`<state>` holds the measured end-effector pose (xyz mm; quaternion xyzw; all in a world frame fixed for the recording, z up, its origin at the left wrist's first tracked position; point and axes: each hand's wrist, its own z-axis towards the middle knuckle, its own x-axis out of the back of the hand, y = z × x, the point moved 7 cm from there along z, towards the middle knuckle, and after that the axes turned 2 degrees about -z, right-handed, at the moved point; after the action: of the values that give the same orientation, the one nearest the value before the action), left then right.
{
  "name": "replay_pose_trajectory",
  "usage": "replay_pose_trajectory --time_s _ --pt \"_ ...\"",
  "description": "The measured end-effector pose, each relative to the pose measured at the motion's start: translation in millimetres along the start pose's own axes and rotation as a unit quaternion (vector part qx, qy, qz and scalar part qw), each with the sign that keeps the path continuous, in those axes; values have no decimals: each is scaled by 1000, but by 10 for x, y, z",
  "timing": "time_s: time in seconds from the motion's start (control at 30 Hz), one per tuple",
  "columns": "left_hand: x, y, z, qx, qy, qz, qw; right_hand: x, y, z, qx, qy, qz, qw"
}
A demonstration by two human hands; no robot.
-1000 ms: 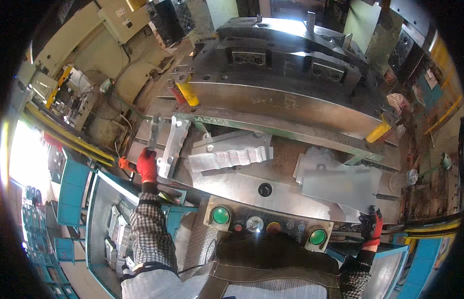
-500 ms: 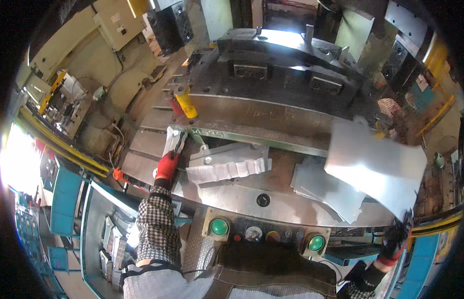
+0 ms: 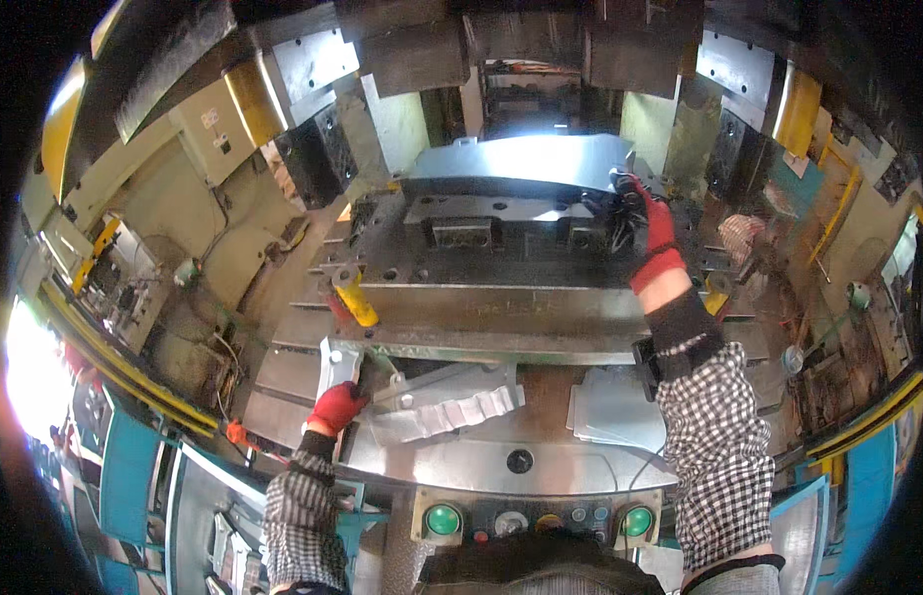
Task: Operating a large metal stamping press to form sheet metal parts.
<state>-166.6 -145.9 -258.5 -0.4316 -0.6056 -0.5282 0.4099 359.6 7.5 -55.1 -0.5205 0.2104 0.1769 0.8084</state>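
My right hand, in a black and red glove, reaches to the back of the press and grips the right end of a thin metal sheet. The sheet lies across the top of the dark die. At the front left, my left hand, in a red glove, is closed beside a formed metal part and a stack of ridged metal parts. What its fingers hold, if anything, is hidden.
Flat metal sheets are stacked at right on the press bed. A yellow post stands left of the die. Two green buttons, the left one and the right one, sit on the front panel. A bin with metal parts stands lower left.
My right hand has carried the metal sheet from the front right, up and left onto the die. My left hand stays near the formed parts, slightly lower in view. The view has tilted up.
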Motion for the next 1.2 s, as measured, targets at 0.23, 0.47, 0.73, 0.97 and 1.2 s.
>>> replay_pose_trajectory --time_s 0.23,0.47,0.73,0.97,1.2 --pt "2158 2074 -61 -347 377 -94 854 104 322 68 -97 26 33 994" --pt "2329 2935 1220 -436 253 93 858 -630 -62 -586 -77 -93 256 959" --pt "2171 3045 1345 -446 243 121 853 -620 -53 -757 -188 -59 411 890" --pt "2295 2730 394 -416 318 -10 852 -676 -8 -836 -246 -93 475 840" --pt "961 1187 -761 -175 -40 -206 962 -691 -512 -1864 -152 -74 202 965"
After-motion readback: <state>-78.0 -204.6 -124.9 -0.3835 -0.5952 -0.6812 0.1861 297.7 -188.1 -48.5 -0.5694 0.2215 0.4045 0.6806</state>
